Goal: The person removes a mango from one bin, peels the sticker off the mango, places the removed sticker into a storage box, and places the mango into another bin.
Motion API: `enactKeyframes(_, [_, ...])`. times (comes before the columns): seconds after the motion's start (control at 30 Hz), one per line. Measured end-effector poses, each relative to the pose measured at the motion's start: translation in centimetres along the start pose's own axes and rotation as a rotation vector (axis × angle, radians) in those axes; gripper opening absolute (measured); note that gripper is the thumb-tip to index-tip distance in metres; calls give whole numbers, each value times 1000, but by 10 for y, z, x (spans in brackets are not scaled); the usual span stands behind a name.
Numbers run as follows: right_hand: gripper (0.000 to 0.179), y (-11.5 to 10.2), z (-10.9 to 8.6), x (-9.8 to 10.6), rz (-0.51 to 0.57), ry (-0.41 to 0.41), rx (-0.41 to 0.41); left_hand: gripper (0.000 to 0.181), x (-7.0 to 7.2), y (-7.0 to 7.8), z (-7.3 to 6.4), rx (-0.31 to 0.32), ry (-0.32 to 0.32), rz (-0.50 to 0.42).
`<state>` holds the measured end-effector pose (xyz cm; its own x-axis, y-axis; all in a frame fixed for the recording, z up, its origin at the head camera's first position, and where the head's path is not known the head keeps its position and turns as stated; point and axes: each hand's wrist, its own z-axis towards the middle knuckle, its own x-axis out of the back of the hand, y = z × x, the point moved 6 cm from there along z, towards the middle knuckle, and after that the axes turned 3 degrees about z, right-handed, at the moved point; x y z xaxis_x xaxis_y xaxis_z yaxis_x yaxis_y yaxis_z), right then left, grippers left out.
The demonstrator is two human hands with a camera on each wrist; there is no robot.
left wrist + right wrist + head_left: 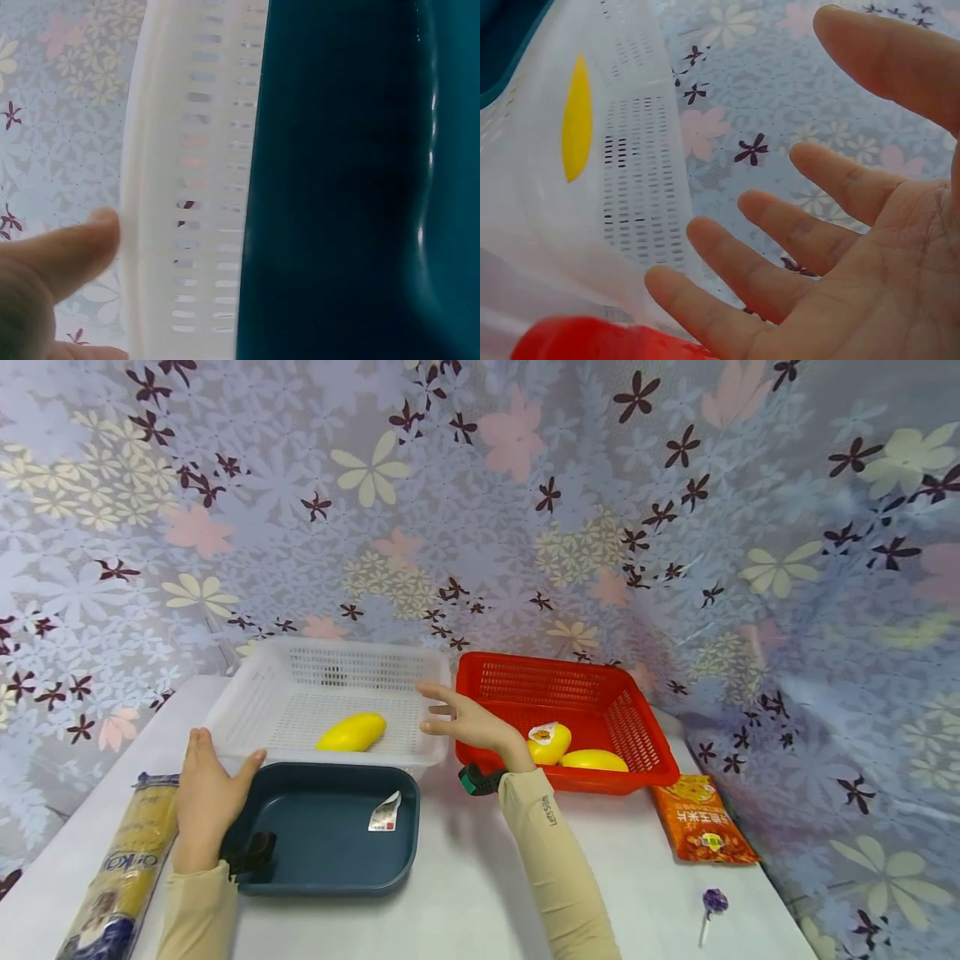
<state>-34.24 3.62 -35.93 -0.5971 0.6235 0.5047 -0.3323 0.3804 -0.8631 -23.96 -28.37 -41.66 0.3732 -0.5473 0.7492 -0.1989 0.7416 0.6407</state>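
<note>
My left hand (210, 789), fingers straight and thumb spread, is at the front left corner of the white basket (322, 758), beside the dark teal tray (322, 860). In the left wrist view its thumb (82, 251) is right at the basket's rim. A yellow mango (352, 732) lies in the white basket. My right hand (472, 722) is held with fingers spread over the gap between the white basket and the red basket (570, 681); its palm is bare in the right wrist view. Two more yellow mangoes (592, 760) lie in the red basket, one bearing a sticker.
A long pack of spaghetti (123, 868) lies at the left. To the right are an orange snack bag (705, 822) and a purple lollipop (715, 901). A small white label (385, 814) is in the teal tray. Flowered cloth (480, 527) hangs behind the baskets.
</note>
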Motion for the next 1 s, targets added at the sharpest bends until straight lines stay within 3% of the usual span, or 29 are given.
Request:
enactKeyframes(0.3, [64,0,-40,2,0,132,7,68,15,19,-13,-36,141,112])
enactKeyframes(0.47, [62,5,-67,-1,-32,176,-4,58,18,38,-22,-102,184,128])
enactKeyframes(0.73, [61,20,-109,4,-30,261,20,53,7,73,-33,-248,145,42])
enactKeyframes(1.0, [57,32,-141,15,9,393,40,50,-16,101,-50,-306,25,-18])
